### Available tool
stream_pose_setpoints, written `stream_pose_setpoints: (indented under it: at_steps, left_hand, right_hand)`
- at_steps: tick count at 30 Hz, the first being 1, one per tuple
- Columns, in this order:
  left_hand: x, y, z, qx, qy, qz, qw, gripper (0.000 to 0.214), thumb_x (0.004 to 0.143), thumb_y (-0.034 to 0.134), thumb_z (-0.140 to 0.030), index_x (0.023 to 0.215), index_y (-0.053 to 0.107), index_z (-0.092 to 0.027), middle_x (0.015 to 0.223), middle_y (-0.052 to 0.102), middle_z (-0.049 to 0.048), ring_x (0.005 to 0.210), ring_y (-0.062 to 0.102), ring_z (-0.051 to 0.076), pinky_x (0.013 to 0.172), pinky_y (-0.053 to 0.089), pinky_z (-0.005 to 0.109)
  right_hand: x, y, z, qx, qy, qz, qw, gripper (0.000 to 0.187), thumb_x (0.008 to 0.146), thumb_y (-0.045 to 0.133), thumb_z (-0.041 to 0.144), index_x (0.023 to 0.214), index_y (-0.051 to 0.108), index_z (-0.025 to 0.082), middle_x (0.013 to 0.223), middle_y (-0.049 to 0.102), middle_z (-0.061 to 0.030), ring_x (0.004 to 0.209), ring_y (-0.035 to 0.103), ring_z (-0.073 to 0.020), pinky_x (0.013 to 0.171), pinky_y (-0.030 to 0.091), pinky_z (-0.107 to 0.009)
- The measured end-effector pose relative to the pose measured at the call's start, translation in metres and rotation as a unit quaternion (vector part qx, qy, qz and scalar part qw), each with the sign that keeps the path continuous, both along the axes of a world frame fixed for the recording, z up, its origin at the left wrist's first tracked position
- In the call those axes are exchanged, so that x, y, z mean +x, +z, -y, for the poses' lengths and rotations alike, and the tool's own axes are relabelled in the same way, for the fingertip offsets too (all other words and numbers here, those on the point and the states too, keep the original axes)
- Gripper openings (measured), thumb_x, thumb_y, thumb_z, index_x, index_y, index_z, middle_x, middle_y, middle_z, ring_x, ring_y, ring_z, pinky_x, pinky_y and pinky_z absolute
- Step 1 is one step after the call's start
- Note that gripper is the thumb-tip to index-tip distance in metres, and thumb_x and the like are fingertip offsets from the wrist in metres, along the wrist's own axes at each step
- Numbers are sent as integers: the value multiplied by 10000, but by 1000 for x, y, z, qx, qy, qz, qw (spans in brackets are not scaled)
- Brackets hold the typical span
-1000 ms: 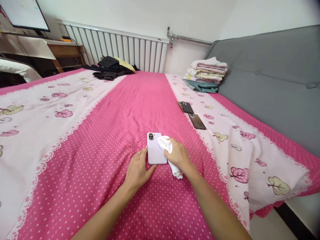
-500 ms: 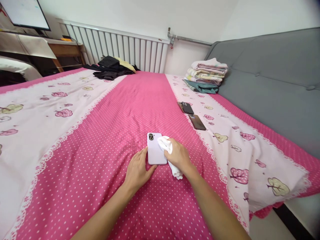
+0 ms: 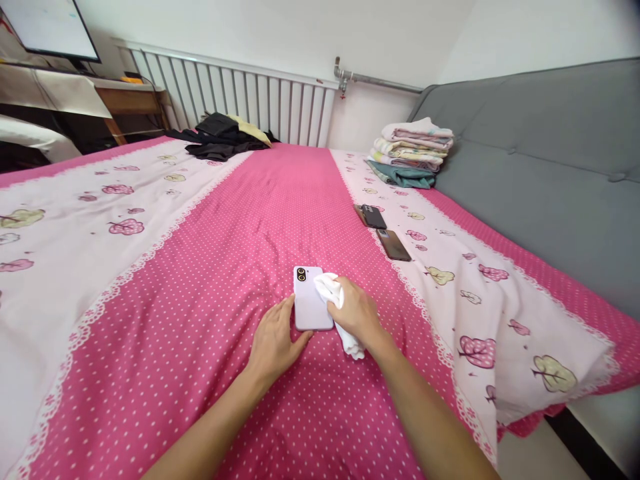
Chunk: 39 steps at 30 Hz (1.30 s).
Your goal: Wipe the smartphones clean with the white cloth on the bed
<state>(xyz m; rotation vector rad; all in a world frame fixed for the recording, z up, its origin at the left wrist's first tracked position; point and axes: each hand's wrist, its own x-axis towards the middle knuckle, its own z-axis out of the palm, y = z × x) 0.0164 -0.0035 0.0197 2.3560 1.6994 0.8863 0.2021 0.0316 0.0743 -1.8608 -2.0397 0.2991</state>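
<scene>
A pale lilac smartphone lies on the pink bedspread with its back up and its dark camera block at the top left. My left hand holds it at the lower left corner, fingers along the left edge and thumb against the bottom edge. In my right hand is a bunched white cloth, pinched between thumb and fingers. The cloth's upper part rests on the right side of the phone's back, and its loose end hangs past the phone's lower right corner onto the bedspread.
Two dark phones, a black one and a brownish one, lie to the right. Folded fabrics are stacked near the grey headboard. Dark clothes lie at the far edge, before a white radiator.
</scene>
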Motion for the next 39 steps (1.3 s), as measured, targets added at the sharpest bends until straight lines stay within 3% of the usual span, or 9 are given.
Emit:
stream_pose_setpoints:
  at_steps: [16,24,39]
  left_hand:
    - [0,1,0,4,-2,-2,1000,601,792,594,-390,1306,377,-168,1210,625,147,1114,595,310,932,490,482]
    - [0,1,-1,1,-2,-5,1000,623,794,606,-377,1307,384,-104,1220,616,183,1122,588,314,942,488,483]
    - [-1,-3,-1,5,0,-3,1000,626,792,608,-388,1315,382,-128,1231,613,164,1126,585,305,952,484,481]
  right_hand:
    - [0,-2,0,12,5,-2,1000,446,779,526,223,1225,520,219,1141,640,-49,1005,609,-224,817,452,-282]
    - [-1,-2,0,1,-3,7,1000,440,773,524,234,1212,524,200,1156,635,-64,1010,608,-240,809,455,-300]
    - [0,-4,-1,14,1,-9,1000,455,763,529,215,1218,527,209,1151,640,-58,1009,613,-240,821,456,-293]
